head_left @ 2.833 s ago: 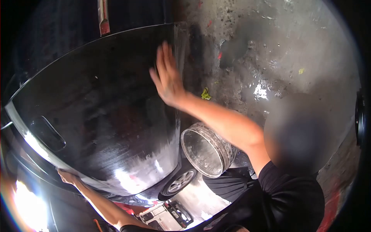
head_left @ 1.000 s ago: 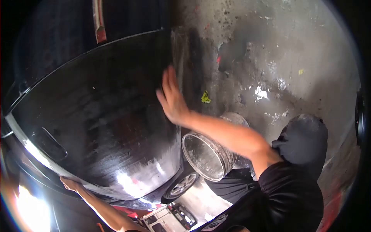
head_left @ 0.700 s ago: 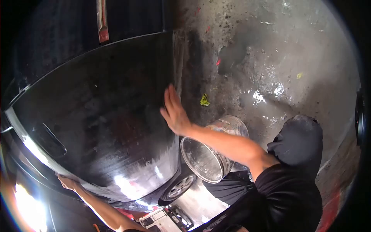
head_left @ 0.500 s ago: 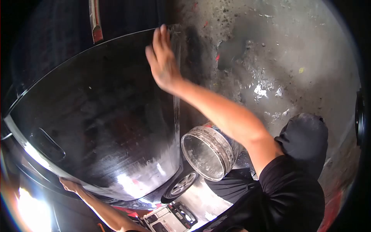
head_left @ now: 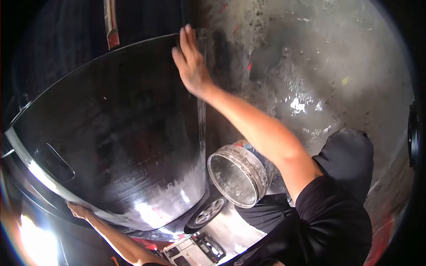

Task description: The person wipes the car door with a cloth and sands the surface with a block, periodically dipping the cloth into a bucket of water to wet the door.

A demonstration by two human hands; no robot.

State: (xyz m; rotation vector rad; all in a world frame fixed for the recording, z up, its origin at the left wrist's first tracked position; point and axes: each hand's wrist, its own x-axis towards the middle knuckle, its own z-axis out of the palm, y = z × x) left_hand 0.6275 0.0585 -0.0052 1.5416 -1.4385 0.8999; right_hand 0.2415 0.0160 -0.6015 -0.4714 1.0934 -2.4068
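A black car door fills the left of the view, with grey, dull patches near its lower end and a door handle at the left. My right hand is at the door's far right corner, fingers stretched and thumb apart, nothing in them. At the lower left, the fingers of my left hand are bent around the door's edge, their tips hidden behind it. Below my right forearm, a round bucket with a dusty, whitish rim tilts its mouth toward the door.
A car wheel shows below the door, beside a white and black boxy object. Bright light glares at the lower left. A narrow strip with a red end meets the door's top edge. Wet, stained floor spreads right.
My right hand has shifted slightly up and to the right along the door's corner. My left hand stays at the same edge.
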